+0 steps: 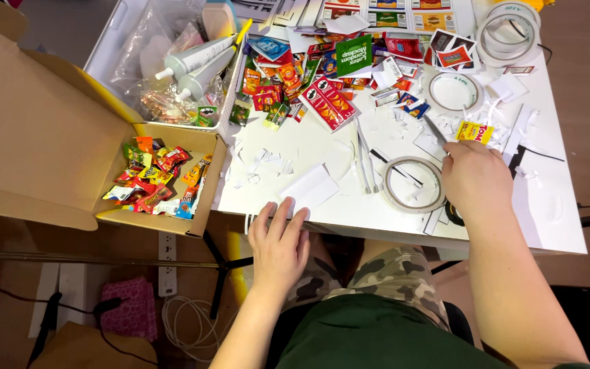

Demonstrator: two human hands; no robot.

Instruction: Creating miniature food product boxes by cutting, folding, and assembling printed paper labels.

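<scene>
My left hand [279,247] lies flat at the front edge of the white table [554,225], fingers apart and holding nothing. Its fingertips touch the edge just below a folded white paper piece [311,187]. My right hand [476,179] rests knuckles-up on the table beside a flat tape ring [390,196], fingers curled over a thin grey metal tool [435,131]. The tool's tip sticks out past the fingers towards a small yellow packet cutout [474,131]. A black part [453,214] shows under the wrist; the grip itself is hidden.
An open cardboard box [49,137] of small colourful packets stands left of the table. A clear bin [124,41] holds two grey tubes. Printed miniature package cutouts [329,101], paper scraps and two more tape rolls [453,92] cover the far table. A power strip [167,263] lies on the floor.
</scene>
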